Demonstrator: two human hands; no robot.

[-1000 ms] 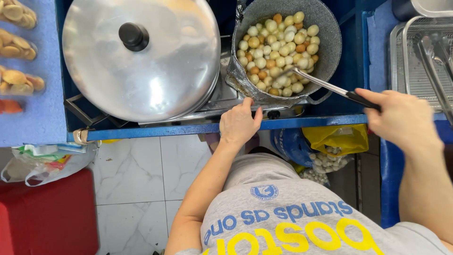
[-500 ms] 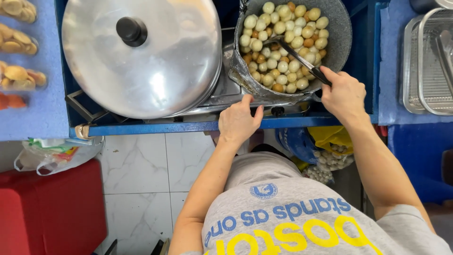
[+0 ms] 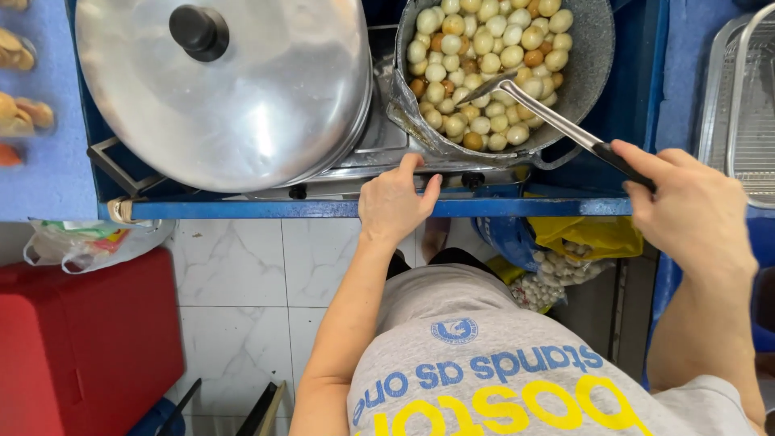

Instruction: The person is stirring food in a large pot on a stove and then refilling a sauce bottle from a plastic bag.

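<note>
The right hand [image 3: 694, 211] is closed around the dark handle of a long metal spatula [image 3: 529, 101], holding it far back near the end — a grip that keeps the fingers away from the heat while the blade reaches into the middle of the grey speckled pan [image 3: 585, 60]. The blade lies tilted among the small round balls [image 3: 484, 56], pale yellow with some browned, that fill the pan in a crowded layer. The left hand [image 3: 394, 202] holds nothing: its fingers are spread and pressed against the front edge of the stove, just below the pan's near rim, apparently steadying it or bracing the body. Beside the pan, to the left, a large domed metal lid [image 3: 234, 97] with a black knob covers another pot, so its contents cannot be seen. The blue counter edge [image 3: 282, 208] runs across in front of both. Much is cut off: the pan's far rim, a wire rack in a metal tray [image 3: 739, 105] at the right edge, and some fried pieces [image 3: 24, 113] at the left. Under the counter, a yellow bag [image 3: 585, 236] and a clear bag of pale balls [image 3: 553, 274] are partly hidden by the arm, and the red box [image 3: 81, 339] shows only its top.
</note>
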